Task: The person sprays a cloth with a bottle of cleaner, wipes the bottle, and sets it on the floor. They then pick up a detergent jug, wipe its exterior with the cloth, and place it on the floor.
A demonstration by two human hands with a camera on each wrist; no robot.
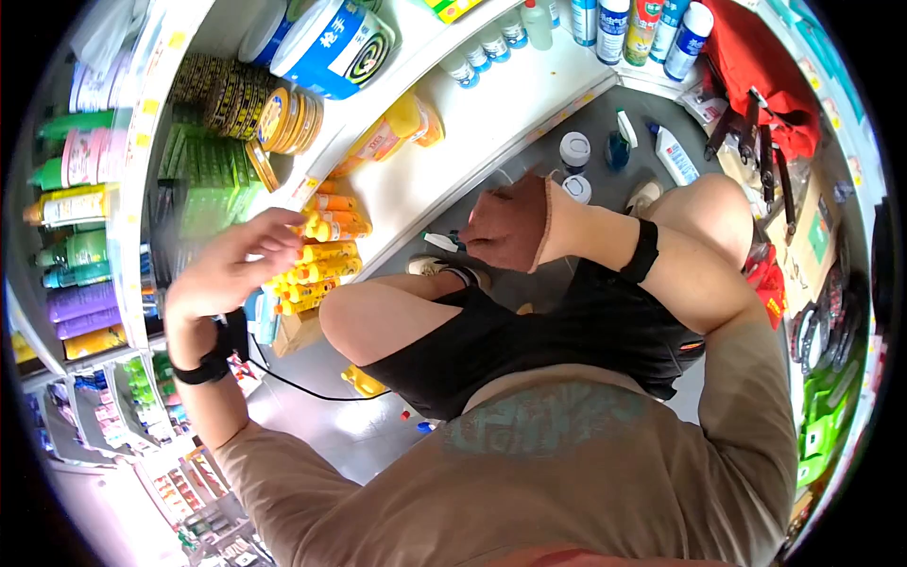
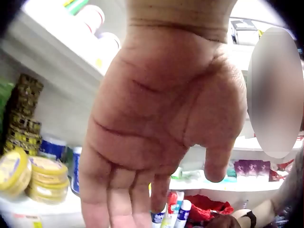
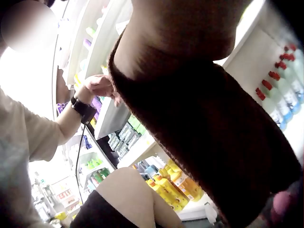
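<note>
My left hand is raised beside the shelf, near the yellow bottles with orange caps. In the left wrist view its palm faces the camera, bare, with the fingers loosely extended. A brown cloth covers my right hand like a mitt, its hem lying at the wrist. That hand is held out above the floor in front of my lap. Its fingers are hidden under the fabric, so I cannot tell how they lie. In the right wrist view the same cloth looks dark and fills the middle.
Round yellow tins and a blue-and-white tub stand on the shelf at left. White-lidded containers and a white bottle are on the floor ahead. Spray cans and red fabric are at the right. A black cable runs from my left wrist.
</note>
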